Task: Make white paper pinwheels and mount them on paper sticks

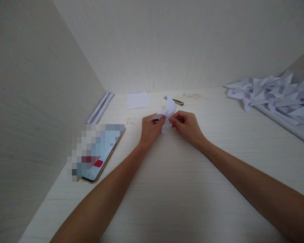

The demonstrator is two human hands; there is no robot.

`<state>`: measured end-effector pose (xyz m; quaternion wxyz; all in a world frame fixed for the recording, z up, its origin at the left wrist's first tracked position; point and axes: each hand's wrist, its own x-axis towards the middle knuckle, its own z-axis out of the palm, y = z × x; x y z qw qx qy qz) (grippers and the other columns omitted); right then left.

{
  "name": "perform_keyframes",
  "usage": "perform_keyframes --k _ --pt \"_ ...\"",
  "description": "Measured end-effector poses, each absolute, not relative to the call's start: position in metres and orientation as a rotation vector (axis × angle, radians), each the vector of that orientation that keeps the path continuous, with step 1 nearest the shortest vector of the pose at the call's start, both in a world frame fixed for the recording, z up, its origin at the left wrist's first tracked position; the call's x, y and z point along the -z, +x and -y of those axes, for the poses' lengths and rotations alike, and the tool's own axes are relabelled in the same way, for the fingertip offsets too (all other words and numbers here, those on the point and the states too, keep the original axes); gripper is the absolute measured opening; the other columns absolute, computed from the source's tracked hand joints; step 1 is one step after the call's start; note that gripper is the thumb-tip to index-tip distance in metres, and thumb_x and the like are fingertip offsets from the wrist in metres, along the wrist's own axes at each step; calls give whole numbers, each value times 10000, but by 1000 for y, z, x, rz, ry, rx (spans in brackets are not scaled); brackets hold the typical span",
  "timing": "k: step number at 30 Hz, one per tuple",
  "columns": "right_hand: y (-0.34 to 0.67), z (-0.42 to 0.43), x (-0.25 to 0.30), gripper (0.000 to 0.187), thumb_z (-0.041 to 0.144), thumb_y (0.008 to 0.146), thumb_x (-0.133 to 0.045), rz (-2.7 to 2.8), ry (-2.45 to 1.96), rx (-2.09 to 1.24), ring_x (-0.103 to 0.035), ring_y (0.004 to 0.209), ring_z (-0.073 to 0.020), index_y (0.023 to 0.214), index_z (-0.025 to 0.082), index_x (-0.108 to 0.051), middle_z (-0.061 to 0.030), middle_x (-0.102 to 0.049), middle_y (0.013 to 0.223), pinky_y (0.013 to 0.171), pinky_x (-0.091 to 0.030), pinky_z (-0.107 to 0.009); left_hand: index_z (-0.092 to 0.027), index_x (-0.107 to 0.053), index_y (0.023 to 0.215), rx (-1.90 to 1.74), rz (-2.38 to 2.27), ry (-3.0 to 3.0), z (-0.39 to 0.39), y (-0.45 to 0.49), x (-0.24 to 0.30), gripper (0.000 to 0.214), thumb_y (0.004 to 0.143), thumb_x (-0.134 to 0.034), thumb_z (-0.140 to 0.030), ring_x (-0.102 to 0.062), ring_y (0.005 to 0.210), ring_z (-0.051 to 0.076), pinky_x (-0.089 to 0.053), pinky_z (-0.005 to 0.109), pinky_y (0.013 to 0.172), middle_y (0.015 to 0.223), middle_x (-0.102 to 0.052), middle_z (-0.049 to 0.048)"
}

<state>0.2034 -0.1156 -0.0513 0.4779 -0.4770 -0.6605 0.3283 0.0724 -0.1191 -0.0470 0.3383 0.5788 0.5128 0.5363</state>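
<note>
A white paper pinwheel [170, 107] with curved blades is held between my two hands above the middle of the table. My left hand [151, 129] grips it from the left, thumb near its centre. Pinched at the pinwheel's right side, the thumb and fingers of my right hand [186, 124] are closed; whether a small piece sits between those fingertips is hidden. Just behind the pinwheel lies a utility knife or cutter [178, 102] with a tan handle, partly covered by a blade of paper.
A square white sheet [137, 100] lies near the back wall. Rolled paper sticks [101, 107] rest along the left wall, and a phone [105, 162], partly pixelated, lies before them. Several finished-looking paper pinwheels on sticks [271, 96] are piled at right. Small tan bits [130, 120] are scattered on the table.
</note>
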Motion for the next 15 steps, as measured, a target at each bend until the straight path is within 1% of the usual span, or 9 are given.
perform_keyframes --k 5,10,12,15 --pt "204 118 51 145 211 704 -541 1672 -1168 -674 -447 455 -91 569 162 -524 14 -530 496 484 -341 -225 -155 -496 473 -1385 -1349 1498 119 72 48 194 646 -551 -224 -403 484 76 -321 203 463 463 -436 -51" --pt "206 124 46 173 200 718 -549 1850 -1179 -347 -436 479 -95 552 161 -527 8 -525 511 507 -318 -238 -150 -527 506 -1392 -1287 1503 120 72 48 159 656 -543 -199 -401 492 72 -306 199 462 485 -457 -49" --pt "206 124 41 183 194 722 -543 1870 -1199 -352 -431 469 -91 544 158 -527 10 -523 502 502 -313 -237 -148 -540 526 -1401 -1256 1520 120 72 48 146 663 -543 -199 -395 494 69 -301 199 465 494 -461 -49" --pt "204 122 34 225 185 721 -524 1836 -1244 -533 -432 439 -83 499 156 -505 12 -516 466 481 -319 -228 -147 -550 543 -1423 -1224 1530 120 70 48 142 673 -538 -203 -382 498 67 -296 200 469 499 -450 -50"
